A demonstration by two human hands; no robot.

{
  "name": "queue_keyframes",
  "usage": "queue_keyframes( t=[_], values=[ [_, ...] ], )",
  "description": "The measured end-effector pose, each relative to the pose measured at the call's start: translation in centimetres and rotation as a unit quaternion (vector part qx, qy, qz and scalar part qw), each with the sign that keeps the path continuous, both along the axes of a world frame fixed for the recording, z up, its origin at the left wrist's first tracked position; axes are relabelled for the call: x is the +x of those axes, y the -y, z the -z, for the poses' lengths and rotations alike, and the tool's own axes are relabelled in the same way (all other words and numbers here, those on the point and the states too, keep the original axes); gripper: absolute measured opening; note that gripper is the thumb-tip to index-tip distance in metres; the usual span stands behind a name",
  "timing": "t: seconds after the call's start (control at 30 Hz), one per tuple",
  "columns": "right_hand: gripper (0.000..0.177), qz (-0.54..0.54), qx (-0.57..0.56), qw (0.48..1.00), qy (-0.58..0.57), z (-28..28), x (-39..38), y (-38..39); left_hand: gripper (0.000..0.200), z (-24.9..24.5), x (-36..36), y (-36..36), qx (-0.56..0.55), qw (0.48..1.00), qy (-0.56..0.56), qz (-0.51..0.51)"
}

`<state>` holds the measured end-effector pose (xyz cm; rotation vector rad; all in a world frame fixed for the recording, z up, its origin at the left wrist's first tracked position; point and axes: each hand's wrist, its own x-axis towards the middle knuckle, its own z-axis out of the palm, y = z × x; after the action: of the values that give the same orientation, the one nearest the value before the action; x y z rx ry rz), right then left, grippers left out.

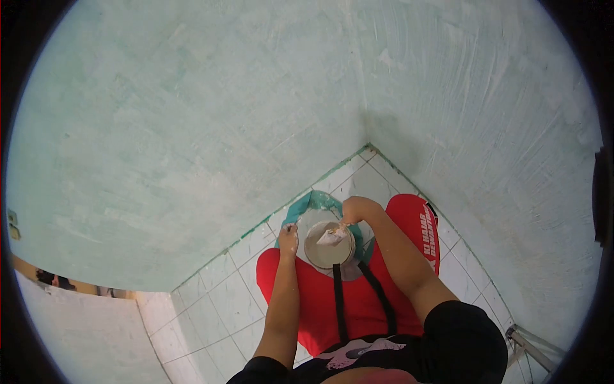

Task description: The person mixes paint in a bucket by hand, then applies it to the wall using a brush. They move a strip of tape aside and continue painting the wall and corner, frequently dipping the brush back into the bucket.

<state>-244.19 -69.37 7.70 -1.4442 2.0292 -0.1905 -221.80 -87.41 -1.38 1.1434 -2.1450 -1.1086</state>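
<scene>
My right hand (359,210) is closed around a putty-coated scraper (332,237), whose pale flat end is over the mouth of a round bucket (311,255). Whitish wet material (336,255) shows inside the bucket. To the left of the bucket, my left hand (289,239) is closed, with fingers curled; a small dark spot shows at the fingertips, too small to name. A teal sheet or bag (299,208) smeared with white lies around the bucket on the floor.
My knees in red trousers (307,291) flank the bucket. Two pale green walls with white streaks (211,128) meet at a corner ahead. White tiles (220,304) cover the floor. Metal legs, perhaps a ladder's (534,349), stand at lower right.
</scene>
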Motion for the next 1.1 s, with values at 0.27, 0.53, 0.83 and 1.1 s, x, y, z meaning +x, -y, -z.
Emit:
queue_keyframes(
  t=[0.27,0.53,0.83,1.1],
  values=[
    [0.028,0.094,-0.086,0.984,0.126,-4.7,-5.0,-4.3,0.036,1.3,0.1,1.0,0.072,0.985,-0.143,-0.066],
    [0.021,0.304,-0.441,0.815,0.222,-11.0,-12.9,-6.3,0.038,3.5,-0.7,1.9,0.097,0.987,-0.115,-0.059],
    [0.031,0.379,-0.599,0.654,-0.263,-37.1,-16.3,-3.6,0.038,4.2,-1.6,0.9,0.149,0.974,-0.163,-0.046],
    [0.025,0.297,-0.632,0.528,-0.483,-49.2,-19.6,0.7,0.040,3.6,-1.7,0.3,0.221,0.952,-0.207,-0.053]
  ],
)
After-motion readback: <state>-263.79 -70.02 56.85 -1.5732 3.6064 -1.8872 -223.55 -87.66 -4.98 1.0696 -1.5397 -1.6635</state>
